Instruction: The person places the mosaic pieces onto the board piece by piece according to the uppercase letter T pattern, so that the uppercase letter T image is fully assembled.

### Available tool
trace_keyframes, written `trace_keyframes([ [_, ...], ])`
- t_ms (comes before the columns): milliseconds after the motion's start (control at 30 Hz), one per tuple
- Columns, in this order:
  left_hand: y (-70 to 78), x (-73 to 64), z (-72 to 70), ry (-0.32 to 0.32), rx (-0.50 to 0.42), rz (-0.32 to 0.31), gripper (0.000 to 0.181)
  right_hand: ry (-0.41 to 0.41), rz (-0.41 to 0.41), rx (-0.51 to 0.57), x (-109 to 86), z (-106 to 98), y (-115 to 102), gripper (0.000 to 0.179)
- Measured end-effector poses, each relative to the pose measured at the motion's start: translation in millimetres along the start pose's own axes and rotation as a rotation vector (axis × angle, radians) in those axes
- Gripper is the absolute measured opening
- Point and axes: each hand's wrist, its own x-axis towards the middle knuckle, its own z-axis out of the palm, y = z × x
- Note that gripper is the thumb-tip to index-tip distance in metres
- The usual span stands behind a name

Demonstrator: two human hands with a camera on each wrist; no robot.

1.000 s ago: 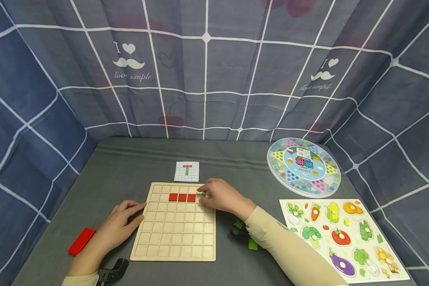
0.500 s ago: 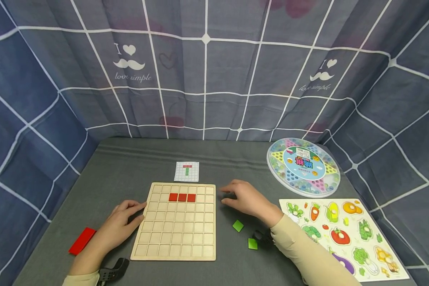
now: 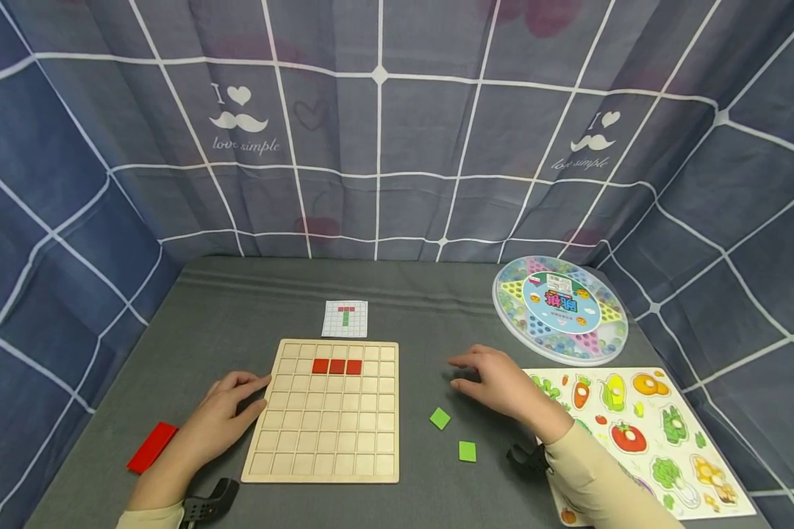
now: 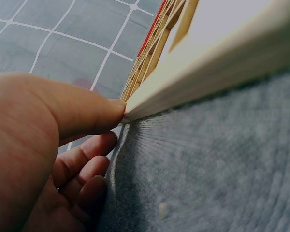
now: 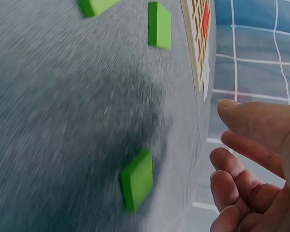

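A pale wooden grid board point(image 3: 324, 426) lies on the grey cloth, with three red square tiles point(image 3: 337, 366) side by side in one of its upper rows. My left hand point(image 3: 220, 414) touches the board's left edge; in the left wrist view its thumb point(image 4: 94, 113) is right at the edge, the other fingers relaxed. Right of the board, my right hand point(image 3: 499, 386) hovers with nothing in it, thumb and fingers apart. Two green square tiles point(image 3: 440, 419) show nearby in the head view. The right wrist view shows three, including one green tile point(image 5: 137, 181) nearest the hand.
Behind the board lies a small card point(image 3: 345, 319) with a red and green T on a grid. A red block point(image 3: 152, 447) lies beside my left wrist. At right are a round marble game box point(image 3: 536, 342) and a vegetable picture board point(image 3: 695, 492), partly under my right arm.
My right hand has left the upper right of the board and moved right and toward me. Two green tiles are now uncovered. The left hand and the red tiles stay put.
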Motion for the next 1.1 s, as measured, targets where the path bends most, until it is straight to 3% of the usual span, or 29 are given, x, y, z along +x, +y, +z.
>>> trace_keyframes([
  [233,-1.2,0.3,0.8,0.001,-0.001,0.000,0.044,0.019,0.059,-0.010,-19.3,-11,11,0.036],
  [533,-0.5,0.7,0.6,0.001,-0.002,-0.008,0.044,0.029,0.094,-0.024,-36.6,-8,21,0.033],
  [1100,-4.5,0.3,2.6,0.009,-0.025,-0.002,0.044,0.009,0.099,-0.040,-42.4,4,25,0.034],
])
